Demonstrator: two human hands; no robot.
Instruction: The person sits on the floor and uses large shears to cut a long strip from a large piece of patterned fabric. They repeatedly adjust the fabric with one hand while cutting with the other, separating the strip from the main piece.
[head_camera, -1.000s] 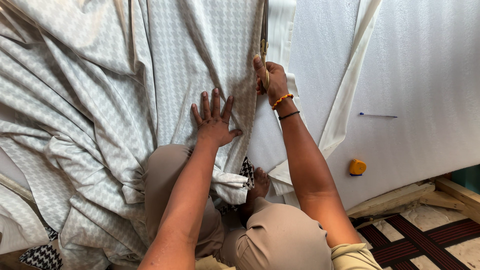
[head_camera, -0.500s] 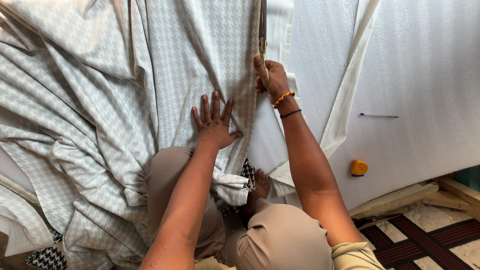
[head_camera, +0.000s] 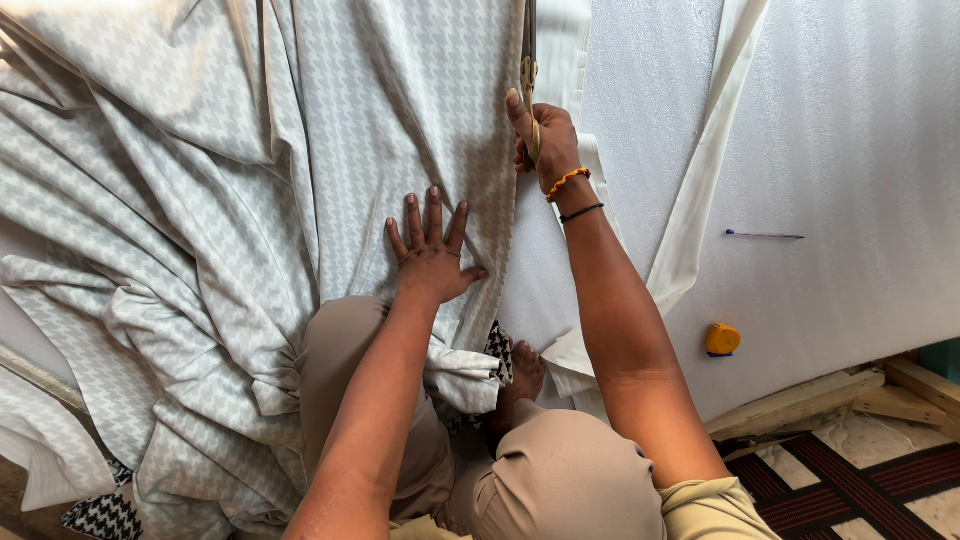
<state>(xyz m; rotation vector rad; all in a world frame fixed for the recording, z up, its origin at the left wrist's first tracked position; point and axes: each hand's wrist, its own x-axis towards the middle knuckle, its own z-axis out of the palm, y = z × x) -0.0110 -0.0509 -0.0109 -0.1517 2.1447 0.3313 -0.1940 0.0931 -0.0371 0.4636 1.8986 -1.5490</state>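
Left hand (head_camera: 432, 258) is pressing flat, fingers spread, on the soft, floppy patterned fabric (head_camera: 250, 200) filling the frame's left, while right hand (head_camera: 541, 143) is clamping scissors (head_camera: 528, 75) at its edge up top.

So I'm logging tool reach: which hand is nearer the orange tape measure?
Right. The right hand grips scissors up-left of the tape measure; the left hand presses the patterned fabric, farther left.

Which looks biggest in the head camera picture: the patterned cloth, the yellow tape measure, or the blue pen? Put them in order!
1. Patterned cloth, by far the largest.
2. Blue pen, long but very thin.
3. Yellow tape measure, short and chunky; it covers about as much picture as the pen, so those two are close.
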